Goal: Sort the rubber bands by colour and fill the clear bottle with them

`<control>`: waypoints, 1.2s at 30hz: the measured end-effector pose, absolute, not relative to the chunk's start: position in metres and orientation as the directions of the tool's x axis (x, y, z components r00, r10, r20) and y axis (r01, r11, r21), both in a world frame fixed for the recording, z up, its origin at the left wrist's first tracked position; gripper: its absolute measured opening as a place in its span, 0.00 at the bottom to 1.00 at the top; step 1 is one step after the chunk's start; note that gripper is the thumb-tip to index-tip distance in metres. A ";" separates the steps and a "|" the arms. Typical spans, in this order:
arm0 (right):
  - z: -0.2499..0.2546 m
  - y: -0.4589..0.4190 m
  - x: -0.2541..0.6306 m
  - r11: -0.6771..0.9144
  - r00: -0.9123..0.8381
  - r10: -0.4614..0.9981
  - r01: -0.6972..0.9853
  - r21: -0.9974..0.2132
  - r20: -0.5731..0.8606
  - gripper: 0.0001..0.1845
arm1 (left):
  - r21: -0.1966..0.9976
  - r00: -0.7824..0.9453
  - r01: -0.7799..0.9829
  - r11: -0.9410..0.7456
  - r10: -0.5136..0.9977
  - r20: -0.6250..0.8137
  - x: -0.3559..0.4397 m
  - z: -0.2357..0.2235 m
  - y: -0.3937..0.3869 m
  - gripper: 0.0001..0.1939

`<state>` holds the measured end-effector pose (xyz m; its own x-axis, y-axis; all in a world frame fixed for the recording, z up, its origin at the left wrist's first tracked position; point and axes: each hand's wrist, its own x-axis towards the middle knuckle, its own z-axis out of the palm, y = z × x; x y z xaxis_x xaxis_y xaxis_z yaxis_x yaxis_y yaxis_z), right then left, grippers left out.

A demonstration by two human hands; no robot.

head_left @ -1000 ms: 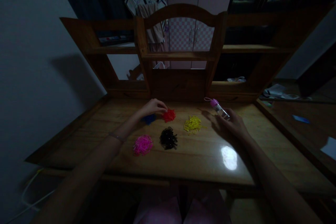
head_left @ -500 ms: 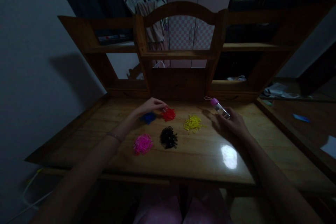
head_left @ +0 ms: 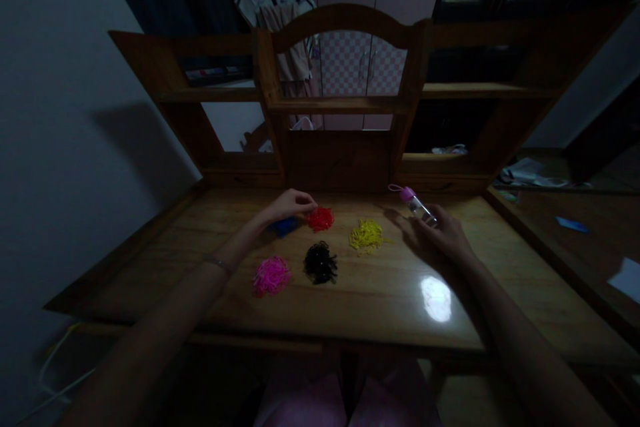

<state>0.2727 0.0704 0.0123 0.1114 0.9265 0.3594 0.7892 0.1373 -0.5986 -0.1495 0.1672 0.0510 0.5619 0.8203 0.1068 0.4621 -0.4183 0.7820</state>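
Note:
Five small heaps of thin elastic bands lie on the wooden desk (head_left: pixel 380 307): a red heap (head_left: pixel 321 218), a blue heap (head_left: pixel 284 226), a yellow heap (head_left: pixel 366 236), a black heap (head_left: pixel 321 262) and a pink heap (head_left: pixel 271 275). My left hand (head_left: pixel 289 205) hovers between the blue and red heaps with its fingers pinched together; what they pinch is too small to see. My right hand (head_left: pixel 444 235) holds a small clear bottle with a pink cap (head_left: pixel 416 204), tilted, to the right of the yellow heap.
A wooden hutch with shelves (head_left: pixel 345 103) rises at the back of the desk. To the right a side surface holds papers (head_left: pixel 533 173) and a blue slip (head_left: pixel 569 223). A white cable (head_left: pixel 60 360) hangs at the lower left. The room is dim.
My left hand has drawn slightly left, away from the red heap, still pinched. The right hand and bottle have barely moved.

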 end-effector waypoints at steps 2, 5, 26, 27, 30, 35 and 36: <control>0.013 0.070 0.272 0.141 0.111 0.924 0.790 -0.597 0.365 0.27 | 0.758 0.565 0.473 -0.448 0.815 0.129 -0.149 0.048 0.168 0.16; 0.013 0.070 0.272 0.140 0.113 0.923 0.790 -0.596 0.367 0.27 | 0.720 0.568 0.506 -0.476 0.811 0.138 -0.148 0.046 0.167 0.14; 0.013 0.069 0.272 0.150 0.107 0.921 0.790 -0.595 0.374 0.28 | 0.668 0.589 0.543 -0.509 0.798 0.129 -0.157 0.043 0.152 0.15; 0.013 0.069 0.272 0.145 0.109 0.922 0.793 -0.592 0.371 0.28 | 0.655 0.604 0.549 -0.519 0.788 0.119 -0.153 0.044 0.148 0.15; 0.013 0.069 0.272 0.143 0.100 0.929 0.791 -0.595 0.357 0.28 | 0.630 0.586 0.569 -0.528 0.798 0.140 -0.142 0.054 0.134 0.17; 0.014 0.067 0.271 0.176 0.082 0.923 0.781 -0.600 0.377 0.26 | 0.596 0.465 0.592 -0.542 0.834 0.297 -0.131 0.097 0.090 0.15; 0.014 0.066 0.270 0.179 0.085 0.922 0.774 -0.608 0.379 0.26 | 0.622 0.441 0.577 -0.529 0.843 0.309 -0.130 0.106 0.074 0.14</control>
<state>0.2704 0.0658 0.0141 0.0846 0.9217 0.3786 0.7739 0.1785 -0.6076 -0.1303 0.0737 0.1057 0.4407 0.8429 0.3088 0.5767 -0.5295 0.6221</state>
